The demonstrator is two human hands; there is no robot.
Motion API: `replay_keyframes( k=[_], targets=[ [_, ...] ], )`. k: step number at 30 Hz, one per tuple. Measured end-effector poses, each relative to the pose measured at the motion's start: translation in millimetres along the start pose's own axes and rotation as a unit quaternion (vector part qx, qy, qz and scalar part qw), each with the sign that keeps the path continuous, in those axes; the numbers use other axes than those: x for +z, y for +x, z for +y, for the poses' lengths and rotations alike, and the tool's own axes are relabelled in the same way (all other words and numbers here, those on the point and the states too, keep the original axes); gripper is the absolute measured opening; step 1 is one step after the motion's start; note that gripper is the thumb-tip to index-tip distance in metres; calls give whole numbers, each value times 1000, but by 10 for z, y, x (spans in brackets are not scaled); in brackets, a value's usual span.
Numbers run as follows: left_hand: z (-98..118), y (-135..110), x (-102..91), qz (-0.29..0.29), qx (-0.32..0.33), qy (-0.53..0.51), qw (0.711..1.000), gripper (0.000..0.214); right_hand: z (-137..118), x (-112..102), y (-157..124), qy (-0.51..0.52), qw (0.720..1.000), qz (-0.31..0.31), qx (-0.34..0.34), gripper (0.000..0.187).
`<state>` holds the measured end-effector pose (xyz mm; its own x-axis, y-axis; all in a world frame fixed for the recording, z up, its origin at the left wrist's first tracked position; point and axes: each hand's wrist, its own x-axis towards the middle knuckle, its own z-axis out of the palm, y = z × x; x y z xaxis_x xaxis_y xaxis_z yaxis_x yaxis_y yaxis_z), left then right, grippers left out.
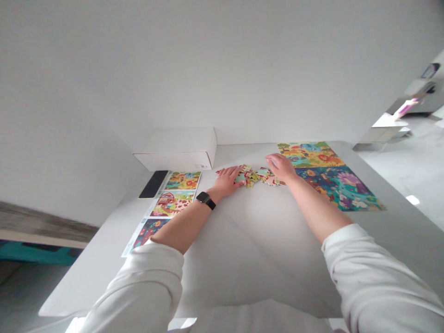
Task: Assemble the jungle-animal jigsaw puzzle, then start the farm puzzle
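A loose pile of colourful jigsaw puzzle pieces [250,176] lies on the white table [253,245], between my two hands. My left hand [229,180], with a black watch [206,200] on its wrist, rests on the pile's left side with fingers spread out flat; some pieces are hidden beneath it. Above the right end of the pile is my right hand [281,167], its fingers stretched toward the left and nothing visible in them. Close to its right lie two assembled puzzles, a yellow animal scene [312,155] and a dark blue sea scene [347,189].
A white box [175,152] stands against the wall at the back left. In front of it lie a black phone [153,184] and a sheet with three printed pictures [171,203], partly covered by my left forearm. The table's right edge borders a pale floor.
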<state>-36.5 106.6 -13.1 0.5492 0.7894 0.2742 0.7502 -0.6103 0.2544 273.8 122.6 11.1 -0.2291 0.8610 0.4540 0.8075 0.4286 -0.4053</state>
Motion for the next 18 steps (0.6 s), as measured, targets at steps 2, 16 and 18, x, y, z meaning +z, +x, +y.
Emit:
replay_keyframes(
  k=[2,16,18],
  targets=[
    [5,-55,-26,1,-14,6,1000,83,72,-138,-98,8,999,37,25,35],
    [208,-188,-139,48,-53,-44,996,59,41,66,-721,-59,995,-54,61,39],
    [264,-236,-168,59,-55,-41,996,59,33,69,-725,-69,995,-36,56,39]
  ],
)
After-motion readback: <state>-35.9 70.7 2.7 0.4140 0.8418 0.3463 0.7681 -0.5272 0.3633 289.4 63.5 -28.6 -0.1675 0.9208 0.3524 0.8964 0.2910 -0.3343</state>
